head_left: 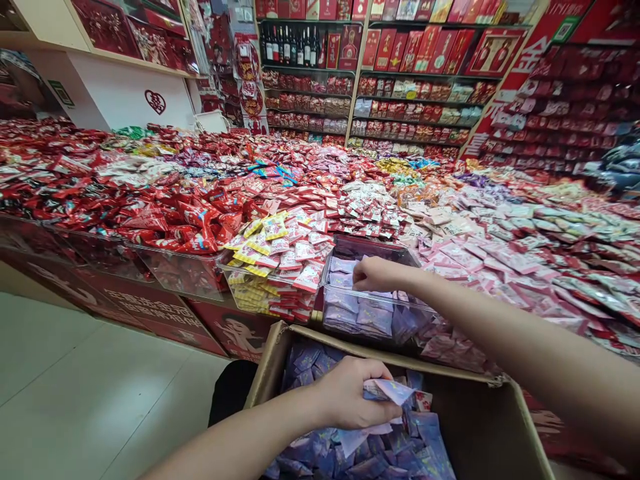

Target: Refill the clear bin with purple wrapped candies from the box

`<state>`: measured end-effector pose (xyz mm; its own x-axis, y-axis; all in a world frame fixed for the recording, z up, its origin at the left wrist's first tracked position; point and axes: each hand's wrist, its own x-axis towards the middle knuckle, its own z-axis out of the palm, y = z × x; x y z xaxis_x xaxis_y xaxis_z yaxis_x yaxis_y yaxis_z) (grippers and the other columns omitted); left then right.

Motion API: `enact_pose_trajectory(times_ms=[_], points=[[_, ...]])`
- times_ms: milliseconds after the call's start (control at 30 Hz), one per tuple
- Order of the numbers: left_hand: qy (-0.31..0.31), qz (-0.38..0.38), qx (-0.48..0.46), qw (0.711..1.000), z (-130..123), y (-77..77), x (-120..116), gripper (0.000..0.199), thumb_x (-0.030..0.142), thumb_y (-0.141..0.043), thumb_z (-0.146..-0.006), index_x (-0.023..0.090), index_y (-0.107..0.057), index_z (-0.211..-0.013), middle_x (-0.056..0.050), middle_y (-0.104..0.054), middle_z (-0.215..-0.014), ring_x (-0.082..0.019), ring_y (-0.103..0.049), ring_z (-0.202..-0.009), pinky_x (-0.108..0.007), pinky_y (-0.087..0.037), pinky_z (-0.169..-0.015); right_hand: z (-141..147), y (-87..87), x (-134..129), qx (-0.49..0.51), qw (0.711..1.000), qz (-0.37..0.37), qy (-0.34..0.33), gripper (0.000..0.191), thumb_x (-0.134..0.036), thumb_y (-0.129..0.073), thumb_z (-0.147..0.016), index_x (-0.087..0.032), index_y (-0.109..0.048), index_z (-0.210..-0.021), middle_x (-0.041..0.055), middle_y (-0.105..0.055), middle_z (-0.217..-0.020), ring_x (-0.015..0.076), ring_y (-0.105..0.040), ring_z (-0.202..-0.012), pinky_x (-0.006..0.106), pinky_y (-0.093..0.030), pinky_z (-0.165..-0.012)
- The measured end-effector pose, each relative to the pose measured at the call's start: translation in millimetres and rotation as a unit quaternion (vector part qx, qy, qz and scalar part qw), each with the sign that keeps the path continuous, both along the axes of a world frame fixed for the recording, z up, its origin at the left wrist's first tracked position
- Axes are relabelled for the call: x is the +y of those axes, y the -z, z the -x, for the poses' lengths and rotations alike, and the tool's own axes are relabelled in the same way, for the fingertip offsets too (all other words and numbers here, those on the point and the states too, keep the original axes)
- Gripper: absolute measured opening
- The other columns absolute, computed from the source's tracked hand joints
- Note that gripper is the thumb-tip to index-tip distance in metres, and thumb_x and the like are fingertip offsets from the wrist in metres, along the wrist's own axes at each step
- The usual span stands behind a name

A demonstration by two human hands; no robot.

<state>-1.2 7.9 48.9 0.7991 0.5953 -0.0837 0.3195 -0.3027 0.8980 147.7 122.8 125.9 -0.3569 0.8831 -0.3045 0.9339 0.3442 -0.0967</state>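
The left hand (353, 397) partly covers its lilac sachets (399, 392) at 5 o'clock; some fingers of the right hand (376, 275), at 4 o'clock, are hidden; the bottom edge cuts off the cardboard box (483, 427) at 5 o'clock; wine bottle (287, 48) labels at 12 o'clock are illegibly small; a dark-blue shape (623, 160) toward 3 o'clock is blurred, cut off.

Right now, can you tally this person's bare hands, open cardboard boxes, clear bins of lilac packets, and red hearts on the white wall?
Bare left hand and right hand: 2
Open cardboard box: 1
Clear bin of lilac packets: 1
Outlined red heart on white wall: 1
Total: 5
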Motion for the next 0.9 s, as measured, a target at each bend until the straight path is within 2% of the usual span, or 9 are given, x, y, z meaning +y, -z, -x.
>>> enact_pose_trajectory(times_ms=[100, 233, 367, 500, 667, 900], points=[[0.002, -0.02, 0.008, 1.0, 0, 3.5, 0, 0.025, 0.034, -0.058, -0.065, 0.015, -0.061, -0.081, 0.002, -0.059, -0.069, -0.009, -0.049, -0.06, -0.016, -0.035, -0.054, 11, 7.8, 4, 0.067, 0.997, 0.026, -0.003, 0.021, -0.028, -0.056, -0.07, -0.014, -0.066, -0.082, 0.0053, -0.066, -0.078, 0.015, -0.057, -0.07, 0.02, -0.038, -0.056], [-0.006, -0.02, 0.022, 1.0, 1, 9.7, -1, 0.028, 0.038, -0.058, -0.064, 0.017, -0.061, -0.082, 0.003, -0.059, -0.067, -0.008, -0.048, -0.056, -0.015, -0.033, -0.05, 21, 16.9, 9, 0.071, 0.995, 0.066, 0.004, 0.03, -0.036, -0.065, -0.061, -0.014, -0.065, -0.082, 0.005, -0.065, -0.077, 0.0163, -0.056, -0.069, 0.021, -0.036, -0.054], [-0.005, -0.036, 0.02, 0.999, 1, 15.3, 0, 0.031, 0.04, -0.058, -0.064, 0.018, -0.063, -0.085, 0.002, -0.061, -0.07, -0.009, -0.05, -0.059, -0.016, -0.036, -0.053, 25, 13.4, 8, 0.079, 0.992, 0.095, -0.007, 0.035, -0.044, -0.066, -0.057, -0.016, -0.064, -0.077, 0.0025, -0.061, -0.071, 0.0146, -0.052, -0.063, 0.02, -0.033, -0.049], [0.036, -0.039, -0.003, 0.999, 1, 25.0, 5, 0.032, 0.038, -0.058, -0.065, 0.018, -0.063, -0.089, 0.0, -0.064, -0.075, -0.011, -0.054, -0.064, -0.016, -0.038, -0.057, 23, 11.2, 5, 0.096, 0.989, 0.114, -0.009, 0.037, -0.047, -0.067, -0.054, -0.018, -0.062, -0.076, 0.0006, -0.058, -0.068, 0.0133, -0.049, -0.06, 0.02, -0.032, -0.047], [0.059, -0.069, -0.026, 0.996, 2, 36.4, 9, 0.034, 0.039, -0.059, -0.066, 0.018, -0.062, -0.092, -0.001, -0.064, -0.078, -0.013, -0.056, -0.067, -0.016, -0.038, -0.058, 21, 15.5, 5, 0.11, 0.989, 0.102, -0.005, 0.038, -0.048, -0.065, -0.056, -0.017, -0.062, -0.077, 0.0016, -0.059, -0.07, 0.0136, -0.049, -0.062, 0.02, -0.033, -0.049], [0.063, -0.072, -0.013, 0.995, 3, 35.6, 8, 0.036, 0.044, -0.057, -0.068, 0.018, -0.062, -0.093, -0.002, -0.064, -0.078, -0.013, -0.057, -0.067, -0.016, -0.038, -0.057, 18, 21.0, 4, 0.129, 0.987, 0.1, 0.007, 0.042, -0.052, -0.065, -0.053, -0.018, -0.062, -0.077, 0.0019, -0.061, -0.071, 0.0144, -0.051, -0.063, 0.02, -0.033, -0.048]])
